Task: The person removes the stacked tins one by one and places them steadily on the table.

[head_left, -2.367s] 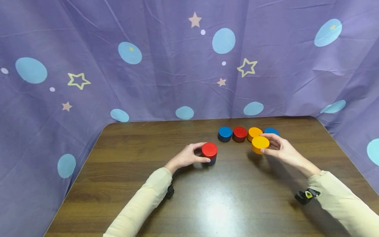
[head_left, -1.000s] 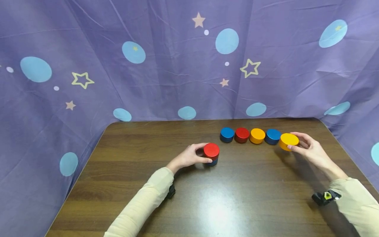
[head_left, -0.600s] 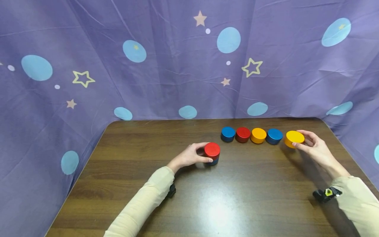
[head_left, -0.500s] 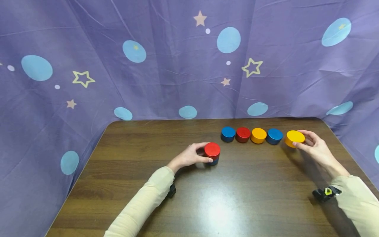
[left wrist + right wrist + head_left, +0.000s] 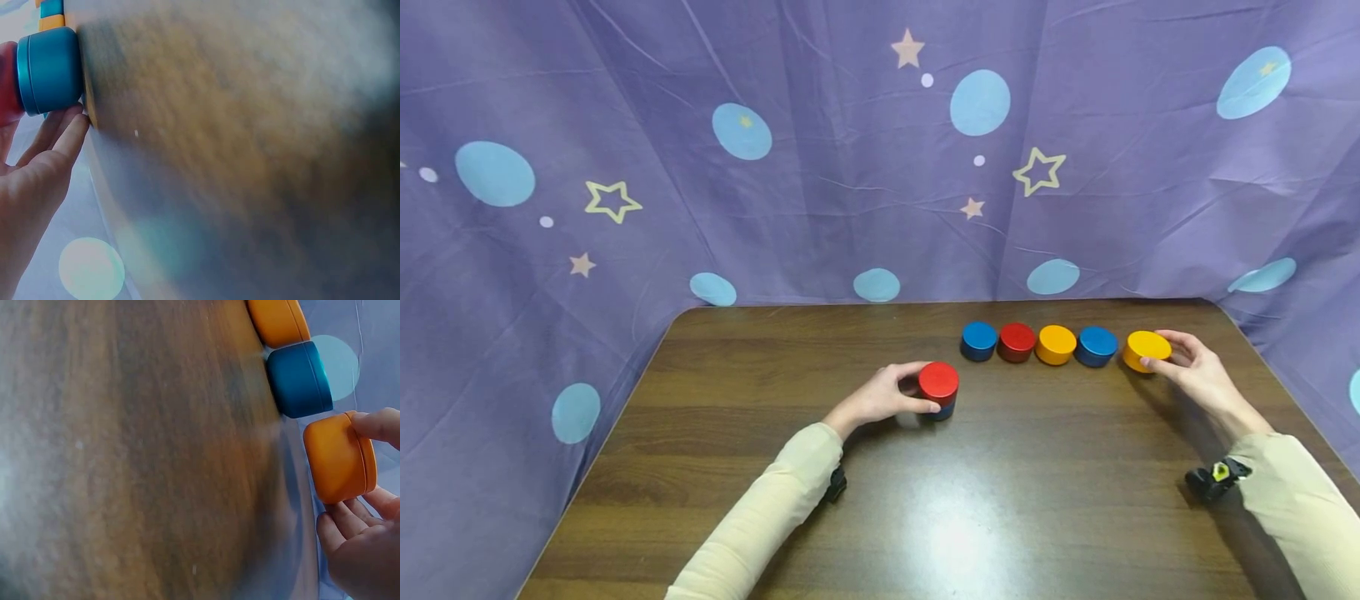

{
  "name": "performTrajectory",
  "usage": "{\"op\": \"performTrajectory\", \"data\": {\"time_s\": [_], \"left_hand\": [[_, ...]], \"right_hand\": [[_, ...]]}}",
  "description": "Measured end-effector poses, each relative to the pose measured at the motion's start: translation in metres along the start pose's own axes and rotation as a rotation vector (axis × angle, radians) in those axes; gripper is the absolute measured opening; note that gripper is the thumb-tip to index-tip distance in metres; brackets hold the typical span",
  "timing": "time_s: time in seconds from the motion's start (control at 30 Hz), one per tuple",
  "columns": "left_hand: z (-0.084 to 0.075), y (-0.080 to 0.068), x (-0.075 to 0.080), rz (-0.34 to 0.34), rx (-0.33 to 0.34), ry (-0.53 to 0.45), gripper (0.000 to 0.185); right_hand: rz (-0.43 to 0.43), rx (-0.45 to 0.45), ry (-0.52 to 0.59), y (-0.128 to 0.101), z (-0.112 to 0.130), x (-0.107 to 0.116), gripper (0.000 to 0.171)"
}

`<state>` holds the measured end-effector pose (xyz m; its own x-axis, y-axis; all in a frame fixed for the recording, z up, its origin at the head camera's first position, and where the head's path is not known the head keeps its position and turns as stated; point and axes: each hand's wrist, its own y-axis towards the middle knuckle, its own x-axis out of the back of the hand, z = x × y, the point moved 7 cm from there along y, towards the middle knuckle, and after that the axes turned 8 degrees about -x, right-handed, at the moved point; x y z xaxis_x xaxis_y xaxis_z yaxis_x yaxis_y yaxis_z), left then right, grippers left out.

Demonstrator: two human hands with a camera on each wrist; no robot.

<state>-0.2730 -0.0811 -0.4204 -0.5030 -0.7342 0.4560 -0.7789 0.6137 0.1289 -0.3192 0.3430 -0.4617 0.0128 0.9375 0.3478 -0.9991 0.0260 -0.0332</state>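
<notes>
In the head view my left hand (image 5: 880,394) holds a stack of two small round tins, a red tin (image 5: 938,381) on top of a blue tin (image 5: 943,411). Fingers and thumb reach round the stack's left side; in the left wrist view the blue tin (image 5: 57,70) shows its lid seam. At the right end of a row, my right hand (image 5: 1206,379) grips a yellow tin (image 5: 1146,350) between thumb and fingers. The same yellow tin (image 5: 337,459) looks orange and slightly tilted in the right wrist view. I cannot tell whether its base touches the table.
Left of the held yellow tin, a row runs along the back: a blue tin (image 5: 979,342), a red tin (image 5: 1017,342), a yellow tin (image 5: 1056,345) and a blue tin (image 5: 1096,347). The wooden table (image 5: 715,400) ends at a purple curtain (image 5: 820,225).
My right hand has carried the yellow tin rightward, from in front of the row to beyond its right-hand blue tin. Lately it barely moves. My left hand stays on the stack.
</notes>
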Motion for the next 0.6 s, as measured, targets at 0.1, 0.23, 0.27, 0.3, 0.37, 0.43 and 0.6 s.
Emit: {"op": "performTrajectory", "data": {"time_s": [0.1, 0.23, 0.27, 0.3, 0.37, 0.43, 0.6], "left_hand": [[0.001, 0.0, -0.001, 0.002, 0.002, -0.001, 0.058], [0.001, 0.001, -0.002, 0.008, -0.003, -0.004, 0.058], [0.001, 0.001, -0.002, 0.008, -0.005, -0.006, 0.058], [0.001, 0.001, -0.002, 0.009, -0.006, -0.007, 0.058], [0.001, 0.001, -0.002, 0.01, -0.007, -0.014, 0.058], [0.001, 0.001, -0.002, 0.009, -0.008, -0.015, 0.058], [0.0, 0.0, -0.001, 0.009, -0.012, -0.016, 0.057]], "right_hand": [[0.003, 0.002, 0.001, 0.002, -0.002, -0.001, 0.038], [0.003, -0.003, -0.011, 0.006, -0.006, -0.002, 0.038], [0.003, -0.006, -0.014, 0.007, -0.007, -0.002, 0.038], [0.002, -0.011, -0.015, 0.008, -0.008, -0.002, 0.038], [0.001, -0.011, -0.025, 0.009, -0.009, -0.003, 0.039], [0.0, -0.01, -0.027, 0.011, -0.01, -0.003, 0.039], [0.005, 0.004, -0.035, 0.014, -0.01, -0.004, 0.039]]}}
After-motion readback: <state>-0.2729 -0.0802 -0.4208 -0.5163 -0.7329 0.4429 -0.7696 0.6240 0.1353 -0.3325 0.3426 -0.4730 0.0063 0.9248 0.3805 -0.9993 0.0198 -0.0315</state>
